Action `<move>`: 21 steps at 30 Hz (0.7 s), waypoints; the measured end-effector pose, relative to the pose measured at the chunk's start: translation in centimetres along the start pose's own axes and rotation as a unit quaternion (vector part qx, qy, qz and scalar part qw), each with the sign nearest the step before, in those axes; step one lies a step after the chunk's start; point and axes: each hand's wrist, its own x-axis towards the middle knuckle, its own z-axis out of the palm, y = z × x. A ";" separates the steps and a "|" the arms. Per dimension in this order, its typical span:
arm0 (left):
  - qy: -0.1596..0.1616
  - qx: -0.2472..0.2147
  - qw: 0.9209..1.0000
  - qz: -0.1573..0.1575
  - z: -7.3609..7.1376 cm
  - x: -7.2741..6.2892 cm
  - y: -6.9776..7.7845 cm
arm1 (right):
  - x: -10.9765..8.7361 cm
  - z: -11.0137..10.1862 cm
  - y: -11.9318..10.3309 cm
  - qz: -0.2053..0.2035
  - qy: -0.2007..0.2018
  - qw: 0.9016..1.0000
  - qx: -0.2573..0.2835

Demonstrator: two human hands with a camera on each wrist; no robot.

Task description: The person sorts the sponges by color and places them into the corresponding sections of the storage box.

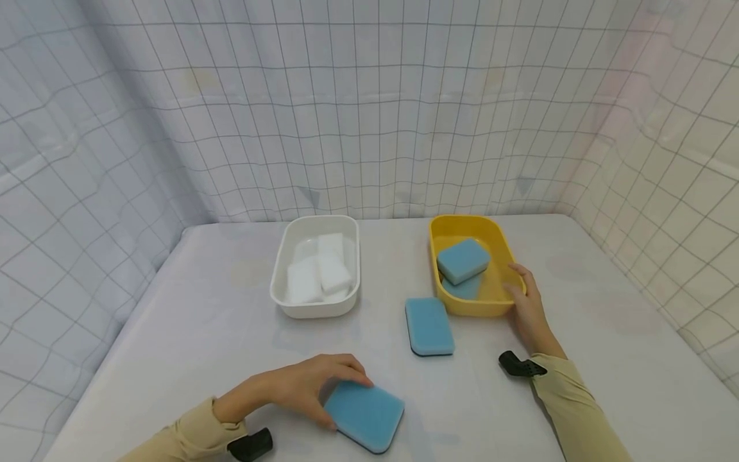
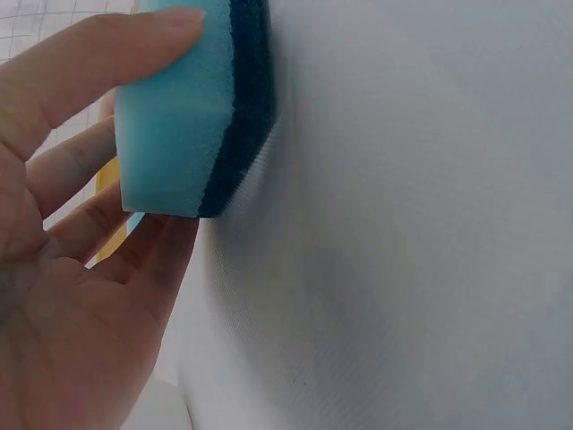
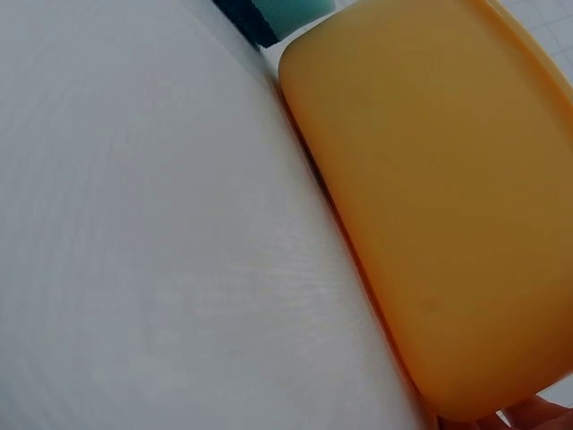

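Note:
My left hand [image 1: 312,388] holds a blue sponge [image 1: 366,416] with a dark scouring layer underneath, at the front of the table. In the left wrist view the thumb lies on one side of this sponge [image 2: 175,134] and the fingers reach round its other side. My right hand [image 1: 528,311] grips the right wall of a yellow tub [image 1: 476,308], near its front corner. Two blue sponges [image 1: 464,260] lie stacked inside the tub. Another blue sponge [image 1: 430,326] rests flat on the table by the tub's front left corner.
A white tub [image 1: 314,311] with several white sponge blocks [image 1: 331,263] stands at the back, left of the yellow tub. The white-covered table [image 1: 231,333] is enclosed by a grid-patterned curtain [image 1: 369,128] behind and at both sides.

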 end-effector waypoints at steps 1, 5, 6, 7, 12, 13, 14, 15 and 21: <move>0.001 0.001 1.000 0.000 0.0 0.0 0.0 | 0.0 0.0 0.0 0.000 0.001 1.000 -0.001; 0.002 -0.001 1.000 -0.001 0.0 0.1 0.0 | 0.0 0.0 0.0 0.000 -0.001 1.000 0.002; 0.003 0.000 1.000 0.000 0.0 0.1 0.0 | 0.1 0.0 -0.1 0.000 -0.001 1.000 0.004; 0.003 0.001 1.000 0.001 0.0 0.1 -0.1 | 0.0 0.0 -0.1 0.001 -0.001 1.000 0.004; 0.006 0.009 1.000 -0.002 0.0 0.1 -0.1 | -0.2 0.1 -0.2 0.005 0.002 1.000 0.008; 0.005 0.010 1.000 -0.003 0.0 0.1 -0.1 | -0.2 0.1 -0.3 0.005 0.003 1.000 0.008; 0.004 0.011 1.000 -0.004 -0.1 0.2 -0.2 | -0.2 0.2 -0.4 0.003 0.003 1.000 0.008; 0.003 0.011 1.000 -0.003 -0.1 0.2 -0.2 | -0.1 0.2 -0.5 0.004 0.002 1.000 0.008; 0.002 0.022 1.000 0.005 -0.7 0.9 0.0 | 0.0 0.1 -0.5 0.011 0.001 1.000 0.002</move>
